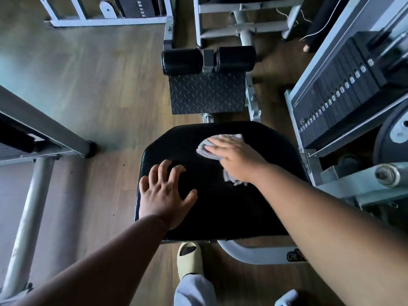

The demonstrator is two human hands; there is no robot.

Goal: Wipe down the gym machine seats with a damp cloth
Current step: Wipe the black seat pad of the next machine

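Grey cloth (220, 146) lies flat under the right hand's (237, 159) straight fingers, pressed onto the black seat pad (220, 206). The left hand (164, 193), fingers spread, braces beside it. Mid-wipe; next, sweep toward the uncovered near edge.

A wood-plank floor (99, 85) is seen, crowded by grey machine frames (44, 133); a weight stack (337, 93) is lit softly at right.
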